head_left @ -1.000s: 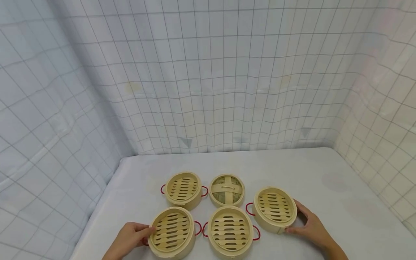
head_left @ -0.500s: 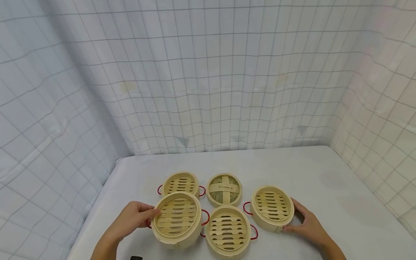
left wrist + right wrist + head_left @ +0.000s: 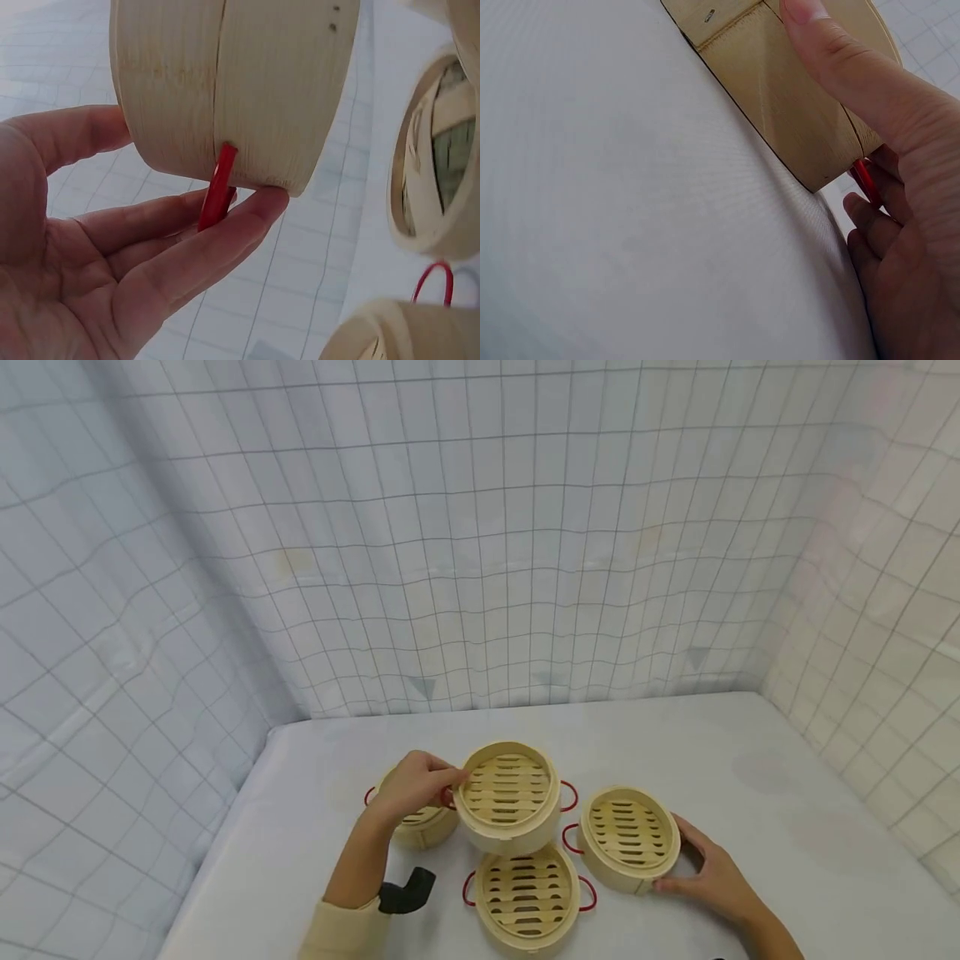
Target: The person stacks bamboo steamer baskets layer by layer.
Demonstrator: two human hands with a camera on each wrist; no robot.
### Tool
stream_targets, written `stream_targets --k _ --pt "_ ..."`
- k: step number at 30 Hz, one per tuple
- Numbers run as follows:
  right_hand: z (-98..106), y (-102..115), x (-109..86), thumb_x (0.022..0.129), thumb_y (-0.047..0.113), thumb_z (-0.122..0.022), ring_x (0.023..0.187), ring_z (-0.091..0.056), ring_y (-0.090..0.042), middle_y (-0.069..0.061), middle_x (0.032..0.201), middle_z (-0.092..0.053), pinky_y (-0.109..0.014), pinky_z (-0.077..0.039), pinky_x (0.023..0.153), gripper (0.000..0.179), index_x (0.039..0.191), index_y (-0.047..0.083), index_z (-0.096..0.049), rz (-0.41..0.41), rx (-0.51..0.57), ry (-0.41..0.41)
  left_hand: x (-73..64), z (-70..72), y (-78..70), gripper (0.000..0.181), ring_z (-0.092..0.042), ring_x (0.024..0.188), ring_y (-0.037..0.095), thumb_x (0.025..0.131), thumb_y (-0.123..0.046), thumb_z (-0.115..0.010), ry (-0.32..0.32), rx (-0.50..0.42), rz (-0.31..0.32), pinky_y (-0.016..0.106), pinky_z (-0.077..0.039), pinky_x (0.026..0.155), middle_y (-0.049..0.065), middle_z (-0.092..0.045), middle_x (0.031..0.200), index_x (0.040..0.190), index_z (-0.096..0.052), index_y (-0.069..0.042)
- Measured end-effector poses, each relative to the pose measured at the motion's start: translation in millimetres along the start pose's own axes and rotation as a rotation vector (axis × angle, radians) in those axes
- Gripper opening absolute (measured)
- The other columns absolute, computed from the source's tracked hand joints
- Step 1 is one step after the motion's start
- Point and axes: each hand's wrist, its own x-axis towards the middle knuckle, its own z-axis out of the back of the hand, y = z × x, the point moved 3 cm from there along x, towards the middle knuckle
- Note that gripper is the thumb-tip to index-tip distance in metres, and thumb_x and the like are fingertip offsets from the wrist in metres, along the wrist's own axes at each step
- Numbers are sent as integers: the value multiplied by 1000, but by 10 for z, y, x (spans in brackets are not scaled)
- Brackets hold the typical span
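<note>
My left hand [image 3: 416,785] grips a bamboo steamer basket [image 3: 510,842] by its left side, thumb at the rim. In the left wrist view, the fingers lie around its red handle [image 3: 219,187] and below its wall. This basket is raised over the table and overlaps the front middle basket [image 3: 527,902] in the head view. It hides the woven lid there, but the lid [image 3: 439,150] shows in the left wrist view. On the right, my right hand [image 3: 708,877] holds another steamer basket [image 3: 628,835] between thumb and fingers; that one rests on the table.
Behind my left hand, a further steamer basket [image 3: 423,835] with red handles stands partly covered. A black piece [image 3: 407,892] sits at my left wrist. White cloth covers the table [image 3: 750,777], and gridded white curtains [image 3: 525,568] enclose its back and sides.
My left hand has lifted its basket from the front left and carried it rightward and away from me, to over the lid. The right hand stays on its basket.
</note>
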Motion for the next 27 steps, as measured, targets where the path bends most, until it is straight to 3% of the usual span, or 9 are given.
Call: stream_targets --k 5,10,18,22,27 --pt "21 6 5 57 24 -88 121 -26 12 -14 136 -43 -2 -18 92 97 140 13 -38 -19 12 6 262 -284 -150 28 -60 59 14 85 -23 -64 -8 -20 -2 32 -54 61 7 -63 64 86 -71 3" --pt "26 -4 8 57 26 -87 121 -25 13 -11 138 -41 -2 -18 92 97 140 14 -38 -45 21 16 438 -557 -279 28 -62 58 16 84 -22 -63 3 -7 -47 30 -53 58 7 -64 64 83 -72 4" --pt "18 -18 19 57 24 -88 122 -29 9 -14 135 -45 -4 -19 94 97 139 13 -39 7 28 9 567 -950 -366 29 -63 58 25 83 -21 -63 22 -32 -55 37 -53 59 11 -64 61 68 -70 1" --pt "19 -14 24 58 24 -87 122 -29 8 -17 134 -45 -5 -19 94 95 139 12 -40 37 18 7 597 -1095 -390 27 -63 58 25 83 -20 -63 25 -18 -33 43 -53 62 10 -64 61 69 -71 1" --pt "29 -16 15 58 24 -87 121 -25 12 -20 136 -40 -3 -18 93 95 138 6 -39 16 6 -6 643 -1255 -397 26 -64 56 21 83 -19 -64 34 -2 -15 41 -53 60 11 -64 61 71 -70 3"
